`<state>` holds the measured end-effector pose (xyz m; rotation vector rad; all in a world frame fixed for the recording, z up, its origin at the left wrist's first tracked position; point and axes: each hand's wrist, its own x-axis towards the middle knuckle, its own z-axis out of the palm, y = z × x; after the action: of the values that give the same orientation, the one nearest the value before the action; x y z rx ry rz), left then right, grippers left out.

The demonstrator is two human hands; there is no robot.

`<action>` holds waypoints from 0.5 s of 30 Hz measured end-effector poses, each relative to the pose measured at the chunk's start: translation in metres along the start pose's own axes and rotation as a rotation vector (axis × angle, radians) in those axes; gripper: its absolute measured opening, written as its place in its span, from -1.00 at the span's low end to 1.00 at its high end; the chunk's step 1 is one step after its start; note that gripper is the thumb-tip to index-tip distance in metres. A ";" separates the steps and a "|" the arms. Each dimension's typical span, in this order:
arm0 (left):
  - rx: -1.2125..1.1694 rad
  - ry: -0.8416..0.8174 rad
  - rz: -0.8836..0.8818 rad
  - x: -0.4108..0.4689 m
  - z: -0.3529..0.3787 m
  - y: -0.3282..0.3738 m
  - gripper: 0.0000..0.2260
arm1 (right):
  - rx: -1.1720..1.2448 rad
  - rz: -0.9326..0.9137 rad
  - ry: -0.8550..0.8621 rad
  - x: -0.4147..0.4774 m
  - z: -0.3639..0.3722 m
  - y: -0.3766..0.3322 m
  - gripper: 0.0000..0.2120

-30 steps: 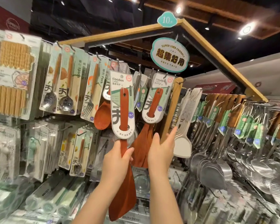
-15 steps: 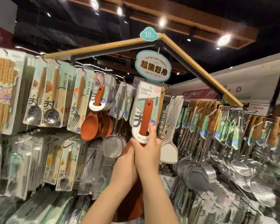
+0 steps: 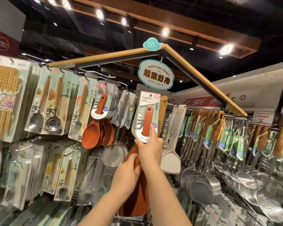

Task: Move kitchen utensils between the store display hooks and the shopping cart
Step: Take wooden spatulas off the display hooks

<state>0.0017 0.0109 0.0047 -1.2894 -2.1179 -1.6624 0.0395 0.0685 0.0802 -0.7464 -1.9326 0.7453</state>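
A red-brown wooden turner [image 3: 147,121] on a white card labelled "Wooden Turner" hangs at the top of the display, in front of more of the same. My right hand [image 3: 149,148] pinches the lower edge of its card, index finger stretched up along the card's right side. My left hand [image 3: 127,174] grips the turner lower down, on the blade's left edge; the blade [image 3: 136,207] hangs down between my forearms. The hook under the card top is hidden. No shopping cart is in view.
Wooden rice spoons [image 3: 95,136] hang just left, with a mesh strainer [image 3: 115,154] below them. Carded spoons and forks [image 3: 53,108] fill the left wall. White spatulas [image 3: 170,162] and steel ladles and skimmers [image 3: 203,190] hang to the right. A sign [image 3: 155,75] hangs overhead.
Both hands lifted the turner up and to the right, from in front of the rack onto the row of matching turners. My right hand went from open beside it to pinching its card.
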 end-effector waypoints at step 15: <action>0.061 -0.051 -0.021 0.017 0.007 -0.012 -0.69 | -0.068 0.039 -0.064 0.027 0.011 0.010 -0.30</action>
<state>-0.0146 0.0254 0.0032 -1.3106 -2.2002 -1.5762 0.0206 0.0922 0.0825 -0.8131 -2.0144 0.7378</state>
